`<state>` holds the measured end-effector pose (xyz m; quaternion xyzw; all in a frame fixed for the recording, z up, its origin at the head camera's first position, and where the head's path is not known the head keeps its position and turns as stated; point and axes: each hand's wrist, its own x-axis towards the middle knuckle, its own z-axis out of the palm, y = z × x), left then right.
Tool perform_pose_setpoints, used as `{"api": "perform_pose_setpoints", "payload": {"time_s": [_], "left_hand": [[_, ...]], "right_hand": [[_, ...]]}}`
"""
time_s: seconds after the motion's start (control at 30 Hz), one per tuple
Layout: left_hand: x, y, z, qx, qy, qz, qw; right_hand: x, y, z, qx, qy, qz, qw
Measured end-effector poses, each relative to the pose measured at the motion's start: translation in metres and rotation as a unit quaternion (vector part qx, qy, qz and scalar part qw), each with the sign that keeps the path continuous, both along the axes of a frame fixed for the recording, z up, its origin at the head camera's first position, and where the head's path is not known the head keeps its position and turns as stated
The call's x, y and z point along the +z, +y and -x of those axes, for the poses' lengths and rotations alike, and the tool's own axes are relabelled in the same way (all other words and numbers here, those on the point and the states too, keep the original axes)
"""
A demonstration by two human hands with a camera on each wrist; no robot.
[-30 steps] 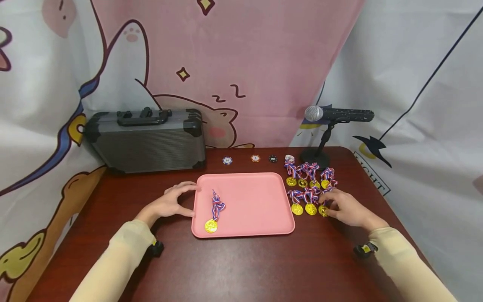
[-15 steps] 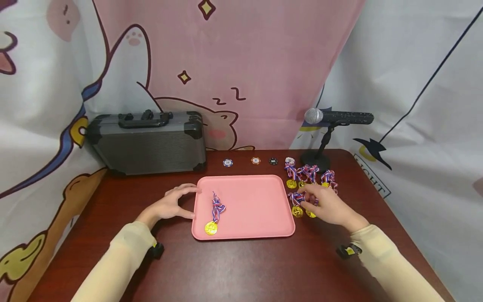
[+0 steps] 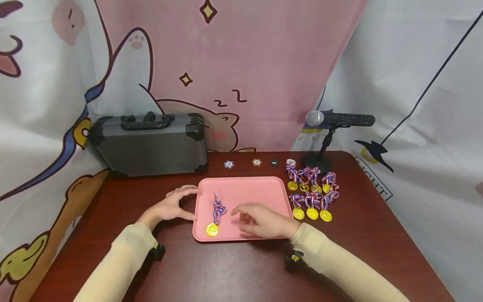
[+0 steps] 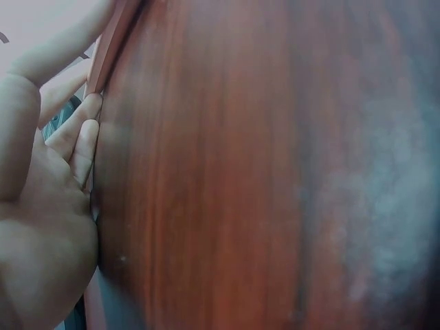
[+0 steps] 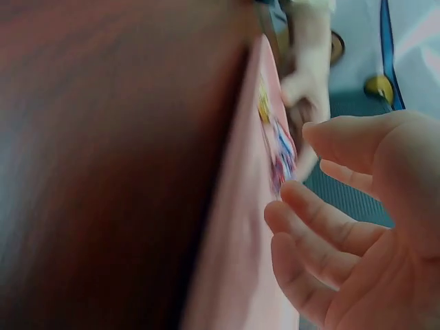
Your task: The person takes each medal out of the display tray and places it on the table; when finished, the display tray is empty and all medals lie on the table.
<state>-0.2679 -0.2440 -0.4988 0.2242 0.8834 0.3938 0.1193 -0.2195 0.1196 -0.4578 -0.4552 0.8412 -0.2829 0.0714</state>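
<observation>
A gold medal (image 3: pixel 212 230) with a red, white and blue ribbon lies at the left of the pink tray (image 3: pixel 256 188). My left hand (image 3: pixel 170 206) rests with thumb and fingertips on the tray's left rim, spread apart along it. Over the tray's middle is my right hand (image 3: pixel 262 220), its fingers loosely bent and nothing between them; the medal's ribbon lies just left of its fingertips. In the right wrist view the thumb and fingers (image 5: pixel 330 227) stand apart, the medal's ribbon (image 5: pixel 282 159) beyond them. Several more ribboned medals (image 3: pixel 312 213) lie in two rows right of the tray.
A grey hard case (image 3: pixel 151 147) stands at the back left of the wooden table (image 3: pixel 234 272). Behind the tray lie a blue-and-white, an orange-and-white and a black poker chip (image 3: pixel 274 162). A microphone (image 3: pixel 339 119) on a stand is at the back right, before printed curtains.
My right hand has moved left from the rows of medals to over the tray, uncovering the medals it was in front of. The left hand stays at the rim.
</observation>
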Motion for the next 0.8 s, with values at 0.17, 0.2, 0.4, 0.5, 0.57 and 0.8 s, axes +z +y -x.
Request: {"api": "perform_pose_setpoints", "payload": {"time_s": [0.17, 0.2, 0.4, 0.5, 0.57, 0.8], "left_hand": [[0.001, 0.0, 0.0, -0.007, 0.011, -0.009, 0.9999], [0.001, 0.0, 0.0, -0.007, 0.012, -0.008, 0.9999], [0.0, -0.001, 0.0, -0.008, 0.016, -0.01, 0.9998], [0.0, -0.002, 0.001, -0.008, 0.019, -0.012, 0.9997], [0.0, -0.002, 0.001, -0.009, 0.02, -0.012, 0.9997], [0.0, 0.0, 0.0, -0.01, 0.009, -0.006, 0.9999]], "right_hand": [[-0.006, -0.033, -0.006, 0.021, 0.025, -0.044, 0.999], [-0.008, -0.038, -0.007, 0.019, 0.033, -0.057, 0.998], [-0.012, -0.058, -0.012, -0.004, 0.09, -0.119, 0.989], [-0.012, -0.062, -0.013, -0.017, 0.096, -0.134, 0.986], [-0.011, -0.064, -0.014, -0.023, 0.093, -0.137, 0.986], [-0.011, -0.07, -0.017, -0.046, 0.089, -0.128, 0.987]]}}
